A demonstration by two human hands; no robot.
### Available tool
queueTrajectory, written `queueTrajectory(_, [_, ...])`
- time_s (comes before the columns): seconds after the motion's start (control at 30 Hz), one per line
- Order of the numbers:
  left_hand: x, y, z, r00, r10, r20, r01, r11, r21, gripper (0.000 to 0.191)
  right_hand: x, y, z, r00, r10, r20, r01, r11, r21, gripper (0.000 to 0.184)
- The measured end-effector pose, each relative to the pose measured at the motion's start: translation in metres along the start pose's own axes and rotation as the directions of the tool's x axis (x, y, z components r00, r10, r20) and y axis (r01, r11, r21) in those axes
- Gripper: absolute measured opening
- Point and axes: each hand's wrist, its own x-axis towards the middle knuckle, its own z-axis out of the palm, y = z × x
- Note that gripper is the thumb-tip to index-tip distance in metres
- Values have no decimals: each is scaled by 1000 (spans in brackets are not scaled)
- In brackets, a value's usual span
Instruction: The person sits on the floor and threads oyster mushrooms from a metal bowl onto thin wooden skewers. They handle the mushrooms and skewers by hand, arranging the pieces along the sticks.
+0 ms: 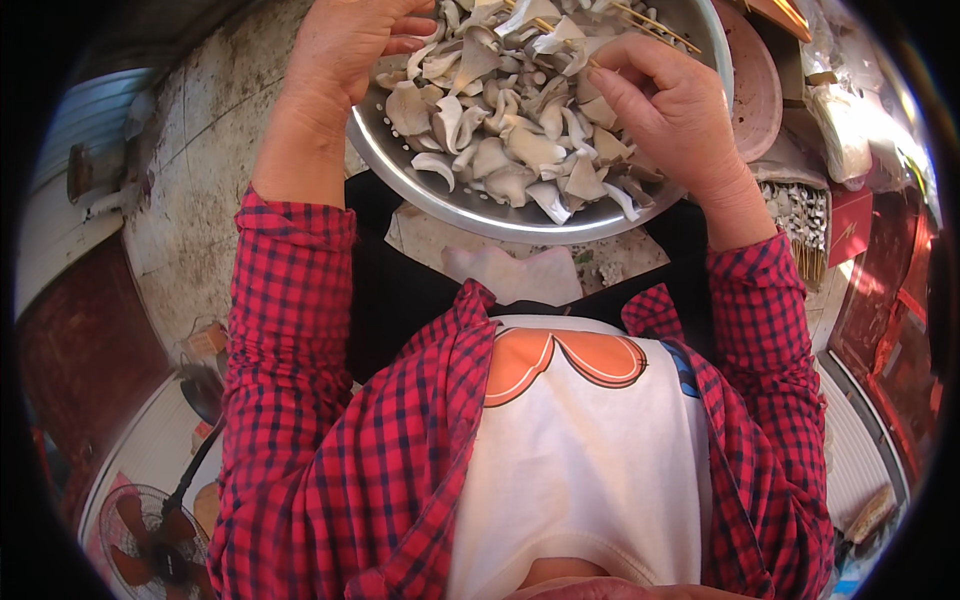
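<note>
A wide metal bowl (450,214) with a perforated base sits before me, filled with torn grey oyster mushroom pieces (525,146). My right hand (667,101) is over its right side, thumb and forefinger pinching the end of a thin bamboo skewer (593,63). Pale mushroom pieces (559,36) are at that skewer, seemingly threaded on it. My left hand (356,45) is above the bowl's left rim with fingers curled, and the frame's top edge cuts it off, so its fingertips are hidden. More bamboo skewers (652,26) lie across the mushrooms at the far right.
To the right stand a pinkish basin (754,90), a box of skewered mushrooms (799,217) and clear plastic bags (847,127). Below the bowl, a pale stool top (517,270) shows between my legs. An electric fan (154,544) is at the lower left.
</note>
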Motion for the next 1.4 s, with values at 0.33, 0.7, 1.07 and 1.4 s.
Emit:
queueTrajectory(0.33, [-2, -10, 16, 972, 217, 95, -208, 592, 779, 18, -1, -1, 2, 999, -33, 12, 34, 999, -21, 9])
queueTrajectory(0.7, [11, -28, 14, 976, 118, 184, -208, 245, 947, 21, 0, -1, 0, 997, -77, 20, 78, 995, -60, 9])
queueTrajectory(1.07, [6, -6, 7, 996, 89, -22, -91, 937, -337, 15, -1, -1, 4, 989, -146, -19, 145, 987, -76, 11])
queueTrajectory(1.4, [29, -26, 0, 998, -13, -60, -35, 688, -725, 14, 0, -3, 4, 995, -101, 6, 101, 992, -80, 10])
